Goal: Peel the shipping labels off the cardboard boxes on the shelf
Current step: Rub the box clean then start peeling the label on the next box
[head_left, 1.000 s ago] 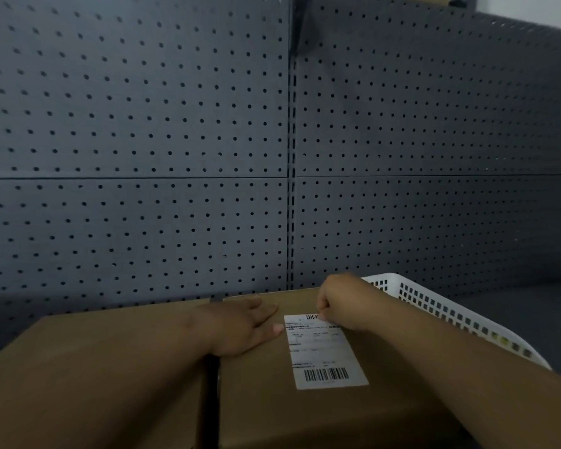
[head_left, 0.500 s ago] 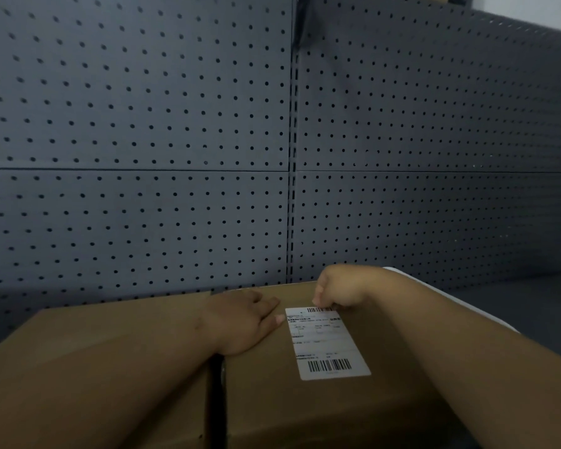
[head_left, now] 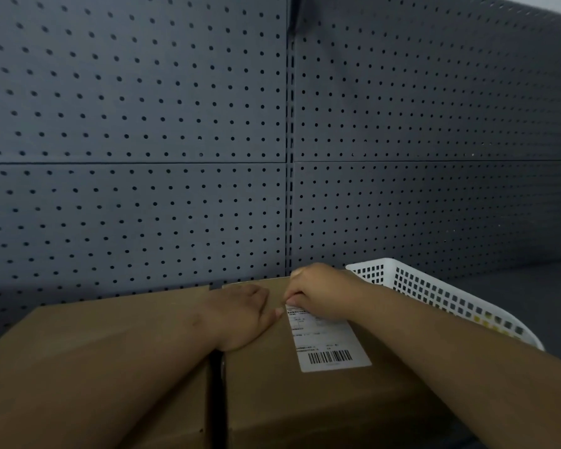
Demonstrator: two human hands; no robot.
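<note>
Two cardboard boxes stood side by side closest to the camera, with a narrow dark gap between them. On top of the right box (head_left: pixel 305 409) lay a white shipping label (head_left: pixel 329 343), its barcode at the near end and most of it flat against the cardboard. The left box (head_left: pixel 94 351) showed a bare top. The left hand (head_left: pixel 240 315) reached across the gap and rested palm down on the right box, fingers straight and together, with the fingertips just beside the label's far left corner. The right hand (head_left: pixel 318 293) sat over the label's far edge, its fingers curled and pinching that edge. Whether the edge had lifted could not be told. Just beyond the right box stood a white perforated basket (head_left: pixel 434 293) on the grey shelf (head_left: pixel 531 286). Behind everything rose a dark pegboard wall (head_left: pixel 143 140).
</note>
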